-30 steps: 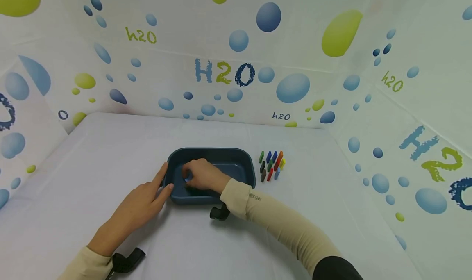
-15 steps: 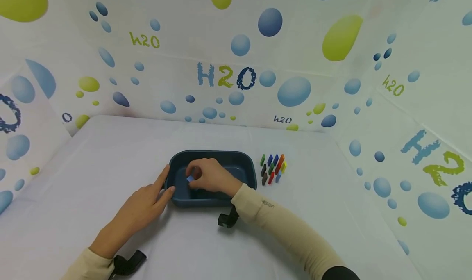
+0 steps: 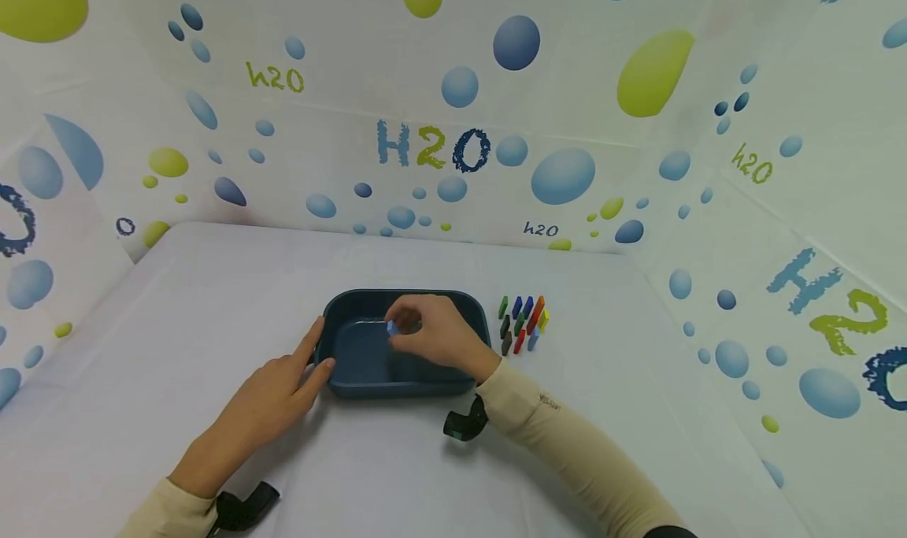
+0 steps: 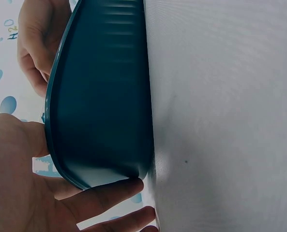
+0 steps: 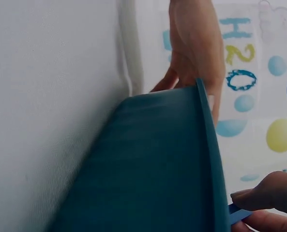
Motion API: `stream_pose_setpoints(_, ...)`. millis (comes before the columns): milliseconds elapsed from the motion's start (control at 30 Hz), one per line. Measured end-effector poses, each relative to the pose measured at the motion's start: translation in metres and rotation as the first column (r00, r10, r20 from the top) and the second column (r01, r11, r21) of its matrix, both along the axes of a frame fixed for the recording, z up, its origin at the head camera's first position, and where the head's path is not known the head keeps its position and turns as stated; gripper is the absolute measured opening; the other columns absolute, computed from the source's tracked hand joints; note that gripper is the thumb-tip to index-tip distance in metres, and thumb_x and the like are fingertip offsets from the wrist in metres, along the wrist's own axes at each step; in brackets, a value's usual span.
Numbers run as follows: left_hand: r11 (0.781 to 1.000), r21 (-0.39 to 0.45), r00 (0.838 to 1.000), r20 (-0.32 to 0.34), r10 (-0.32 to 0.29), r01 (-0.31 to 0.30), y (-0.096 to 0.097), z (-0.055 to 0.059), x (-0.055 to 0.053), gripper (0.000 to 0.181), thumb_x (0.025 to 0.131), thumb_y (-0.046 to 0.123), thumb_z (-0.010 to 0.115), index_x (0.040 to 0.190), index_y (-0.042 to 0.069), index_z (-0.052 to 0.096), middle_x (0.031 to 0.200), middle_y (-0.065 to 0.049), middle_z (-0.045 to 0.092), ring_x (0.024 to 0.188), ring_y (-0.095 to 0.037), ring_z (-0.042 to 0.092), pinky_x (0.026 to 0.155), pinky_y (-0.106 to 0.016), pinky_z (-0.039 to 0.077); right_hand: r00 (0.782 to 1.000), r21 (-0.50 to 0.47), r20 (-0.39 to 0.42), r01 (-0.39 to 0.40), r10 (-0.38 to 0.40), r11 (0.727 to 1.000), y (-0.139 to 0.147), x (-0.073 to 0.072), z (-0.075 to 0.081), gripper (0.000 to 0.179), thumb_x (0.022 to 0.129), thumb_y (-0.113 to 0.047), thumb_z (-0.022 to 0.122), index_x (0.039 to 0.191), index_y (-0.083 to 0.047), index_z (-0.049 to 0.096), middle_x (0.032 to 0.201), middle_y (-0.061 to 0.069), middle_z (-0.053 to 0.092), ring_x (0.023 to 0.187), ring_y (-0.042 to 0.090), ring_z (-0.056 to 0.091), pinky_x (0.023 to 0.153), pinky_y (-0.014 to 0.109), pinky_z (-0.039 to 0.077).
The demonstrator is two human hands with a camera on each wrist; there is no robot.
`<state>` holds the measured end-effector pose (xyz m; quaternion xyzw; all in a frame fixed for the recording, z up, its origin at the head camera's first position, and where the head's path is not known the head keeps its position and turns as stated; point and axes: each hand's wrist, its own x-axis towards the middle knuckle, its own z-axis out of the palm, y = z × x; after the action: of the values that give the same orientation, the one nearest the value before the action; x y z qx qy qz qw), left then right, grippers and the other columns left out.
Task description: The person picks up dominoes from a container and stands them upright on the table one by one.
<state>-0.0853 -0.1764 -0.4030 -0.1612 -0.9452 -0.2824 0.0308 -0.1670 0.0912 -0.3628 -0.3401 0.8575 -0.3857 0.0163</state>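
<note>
A dark blue-green rectangular tray (image 3: 347,391) sits on the white cloth, its near wall filling much of both wrist views. My left hand (image 3: 272,392) rests against the tray's left end with fingers extended; in the left wrist view its fingers (image 4: 102,198) touch the outer wall. Over the middle of the tray, my right hand (image 3: 442,335) pinches a small flat light-blue block (image 3: 392,328) between thumb and fingers. The same blue block (image 5: 238,214) shows just past the rim in the right wrist view. Part of the tray floor is hidden beneath the right hand.
Just right of the tray, several small coloured blocks stand in rows, among them a red block (image 3: 520,341), a yellow block (image 3: 543,320) and a black block (image 3: 505,326). A printed curtain (image 3: 340,73) surrounds the white-covered table (image 3: 212,309).
My right hand has drawn back to the right from the tray's left part, with the blue block coming into clearer view between its fingers. The left hand has stayed at the tray's end.
</note>
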Motion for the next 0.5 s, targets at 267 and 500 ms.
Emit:
stream_pose_setpoints(267,1.000,-0.003,1.000,-0.008,0.000,0.000,0.000,0.000,0.000,0.071,0.112,0.040,0.047,0.166,0.002,0.020,0.128,-0.032,0.065,0.117,-0.052,0.061,0.092,-0.068,0.047,0.999,-0.065,-0.025,0.032,-0.034,0.997,0.018,0.003,0.003,0.025,0.091,-0.007,0.079,0.115,-0.003,0.073,0.102,0.000,0.071,0.092,0.013,0.067,0.081,0.031,0.056)
stream_pose_setpoints(500,1.000,0.004,1.000,-0.013,0.000,0.000,0.000,-0.001,0.000,0.071,0.112,0.040,0.047,0.165,0.002,0.020,0.128,-0.032,0.064,0.118,-0.052,0.061,0.093,-0.068,0.046,0.998,-0.099,-0.021,0.062,-0.064,0.993,0.032,0.003,0.001,0.023,0.090,-0.006,0.078,0.112,-0.008,0.073,0.105,0.002,0.071,0.092,0.012,0.067,0.082,0.029,0.056)
